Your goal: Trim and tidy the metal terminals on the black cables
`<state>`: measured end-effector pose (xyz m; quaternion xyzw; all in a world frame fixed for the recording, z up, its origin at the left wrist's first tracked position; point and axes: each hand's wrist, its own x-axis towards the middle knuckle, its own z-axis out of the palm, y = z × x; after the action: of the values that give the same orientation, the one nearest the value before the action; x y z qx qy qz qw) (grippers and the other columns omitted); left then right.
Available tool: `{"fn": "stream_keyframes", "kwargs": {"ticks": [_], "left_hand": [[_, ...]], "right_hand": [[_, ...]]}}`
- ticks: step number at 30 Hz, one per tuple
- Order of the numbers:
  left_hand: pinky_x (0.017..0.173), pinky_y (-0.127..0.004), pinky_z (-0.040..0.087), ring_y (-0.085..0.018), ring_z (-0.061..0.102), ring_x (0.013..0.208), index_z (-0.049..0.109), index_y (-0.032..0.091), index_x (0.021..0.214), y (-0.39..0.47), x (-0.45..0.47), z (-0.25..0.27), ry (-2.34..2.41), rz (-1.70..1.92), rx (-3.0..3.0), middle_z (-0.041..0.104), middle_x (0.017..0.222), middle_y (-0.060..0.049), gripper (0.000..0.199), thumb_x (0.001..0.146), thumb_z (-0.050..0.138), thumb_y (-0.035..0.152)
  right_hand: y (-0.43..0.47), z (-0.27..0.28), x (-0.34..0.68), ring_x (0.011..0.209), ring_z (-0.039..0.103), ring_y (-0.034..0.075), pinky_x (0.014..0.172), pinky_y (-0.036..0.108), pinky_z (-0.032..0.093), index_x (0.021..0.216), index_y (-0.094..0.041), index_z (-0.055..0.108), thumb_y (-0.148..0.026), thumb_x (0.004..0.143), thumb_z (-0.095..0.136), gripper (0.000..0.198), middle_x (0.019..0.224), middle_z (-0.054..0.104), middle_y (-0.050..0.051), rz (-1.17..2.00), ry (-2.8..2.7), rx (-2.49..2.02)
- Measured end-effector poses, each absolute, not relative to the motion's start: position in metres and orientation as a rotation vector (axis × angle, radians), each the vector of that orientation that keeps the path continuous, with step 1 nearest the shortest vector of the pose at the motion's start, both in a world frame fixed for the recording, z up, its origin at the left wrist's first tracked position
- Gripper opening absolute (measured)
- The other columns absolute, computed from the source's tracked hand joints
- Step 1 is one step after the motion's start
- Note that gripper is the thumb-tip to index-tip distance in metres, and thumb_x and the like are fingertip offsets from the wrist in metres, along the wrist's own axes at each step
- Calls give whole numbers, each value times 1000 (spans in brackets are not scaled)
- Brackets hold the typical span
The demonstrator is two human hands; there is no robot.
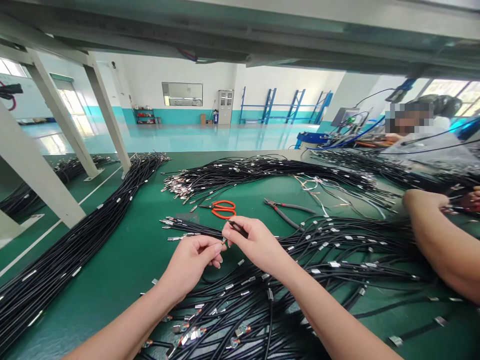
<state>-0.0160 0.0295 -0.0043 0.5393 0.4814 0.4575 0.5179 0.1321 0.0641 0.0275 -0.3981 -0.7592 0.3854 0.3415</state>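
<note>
My left hand (195, 257) is closed in a pinch on the end of a black cable, where a tiny bit of bare wire (224, 242) shows at the fingertips. Touching close by, my right hand (257, 245) has thumb and fingers pressed together round a slim black object (237, 228), its kind partly hidden by the fingers. Just behind the hands lie orange-handled scissors (225, 209) and a short bundle of black cables (187, 226) with metal ends. Dark-handled pliers (287, 211) rest farther right.
Long black cable bundles lie at the left (93, 225), at the back (243, 170) and in front (270, 295) on the green table (150, 210). White posts (108, 110) stand left; a shelf (240, 35) hangs overhead. A co-worker's arm (442, 240) reaches in at right.
</note>
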Motion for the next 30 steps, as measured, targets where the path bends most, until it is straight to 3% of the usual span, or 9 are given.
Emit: {"fn": "stream_keyframes", "kwargs": {"ticks": [7, 18, 30], "left_hand": [[62, -25, 43, -14, 53, 62, 66, 16, 79, 29, -12, -3, 1231, 1180, 1456, 60, 67, -1, 14, 68, 60, 22], [60, -24, 37, -11, 45, 55, 63, 17, 59, 29, -15, -3, 1167, 1178, 1321, 53, 56, 2, 14, 70, 59, 25], [62, -24, 37, -12, 49, 59, 65, 17, 64, 28, -13, -3, 1169, 1185, 1245, 53, 52, 3, 8, 69, 60, 22]], "right_hand": [[63, 26, 132, 46, 35, 9, 45, 21, 26, 55, -17, 45, -24, 77, 48, 23, 48, 42, -5, 867, -2011, -1228], [64, 25, 133, 45, 35, 8, 45, 20, 28, 55, -17, 45, -24, 76, 47, 22, 47, 43, -6, 997, -1961, -1156], [64, 25, 135, 47, 36, 9, 48, 22, 27, 55, -18, 43, -20, 75, 48, 21, 47, 43, -6, 954, -2014, -1078]]}}
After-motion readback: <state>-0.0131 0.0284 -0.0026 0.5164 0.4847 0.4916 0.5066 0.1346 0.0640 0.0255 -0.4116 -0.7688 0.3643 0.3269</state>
